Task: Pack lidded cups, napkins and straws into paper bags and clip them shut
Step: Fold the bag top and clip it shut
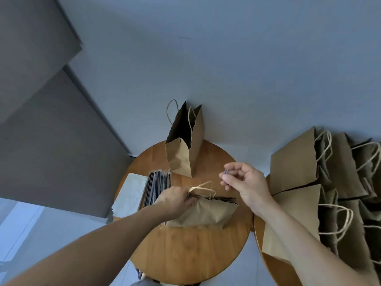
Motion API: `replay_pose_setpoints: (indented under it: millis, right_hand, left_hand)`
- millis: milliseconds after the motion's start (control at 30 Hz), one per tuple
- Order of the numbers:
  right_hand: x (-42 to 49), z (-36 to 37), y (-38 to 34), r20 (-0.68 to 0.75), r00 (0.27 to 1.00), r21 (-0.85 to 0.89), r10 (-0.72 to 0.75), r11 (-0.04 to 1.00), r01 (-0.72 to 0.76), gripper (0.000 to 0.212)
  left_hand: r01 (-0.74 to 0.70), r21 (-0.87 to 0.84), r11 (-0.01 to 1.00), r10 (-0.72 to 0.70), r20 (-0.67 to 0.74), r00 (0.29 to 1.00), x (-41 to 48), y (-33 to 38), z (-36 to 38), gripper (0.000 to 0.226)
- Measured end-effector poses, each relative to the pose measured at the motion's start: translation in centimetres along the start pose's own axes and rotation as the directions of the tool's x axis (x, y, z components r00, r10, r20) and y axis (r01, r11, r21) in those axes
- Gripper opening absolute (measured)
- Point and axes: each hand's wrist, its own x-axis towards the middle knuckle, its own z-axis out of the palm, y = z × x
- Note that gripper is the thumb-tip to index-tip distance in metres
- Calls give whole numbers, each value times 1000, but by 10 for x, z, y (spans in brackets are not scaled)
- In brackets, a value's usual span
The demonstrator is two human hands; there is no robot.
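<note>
On the round wooden table [185, 254], gripped the top of the brown paper bag [206, 211] in the left hand [175, 200], pinched a small bluish clip [226, 171] in the right hand [245, 182] above it; closing step, probably needed clipping over that top edge next.

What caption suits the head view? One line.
Left hand pinches shut the paper bag on the round table; right hand holds a clip nearby.

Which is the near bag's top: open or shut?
Held shut, unclipped: left hand pinches the near paper bag at its top; right hand holds a clip clear.
</note>
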Motion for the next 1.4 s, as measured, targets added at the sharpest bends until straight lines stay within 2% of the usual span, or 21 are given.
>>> replay_pose_setpoints:
  millis: [67,200,300,367,467,533,700,867,1033,1267,1400]
  right_hand:
    - [-19,8,-9,70,996,-150,-59,986,69,33]
    - [-45,22,2,124,988,-353,-97,926,135,11]
    - [-52,34,17,192,980,-468,-53,873,139,8]
    - [-49,41,24,191,979,-514,-76,841,166,7]
    - [-40,49,29,108,968,-553,-226,796,247,8]
    - [-36,51,28,69,970,-571,-235,787,231,8]
    - [-35,47,31,102,928,-699,-358,638,323,6]
    - [-32,46,30,132,932,-741,-338,590,319,8]
    - [-24,50,26,170,956,-765,-238,580,280,10]
    - [-17,52,27,195,963,-801,-185,537,265,12]
    - [-14,51,25,158,966,-781,-206,572,250,6]
  left_hand:
    - [1,8,1000,-1,-22,1000,2,3,-4,19]
    - [7,-4,1000,-7,-58,998,6,4,-3,14]
    - [-32,5,999,33,-95,995,6,4,5,20]
    - [-77,16,997,78,-127,989,4,3,11,27]
    - [-163,52,985,169,-152,974,1,0,14,29]
    - [-226,99,969,239,-155,959,-1,-3,15,24]
    - [-262,148,954,287,-188,939,-1,-4,17,29]
    - [-275,42,960,278,-146,949,-3,-1,12,29]
    - [-232,47,971,236,-118,964,-3,-2,9,32]
    - [-224,14,975,224,-120,967,-2,-4,11,28]
    - [-231,1,973,229,-143,963,0,-4,10,27]
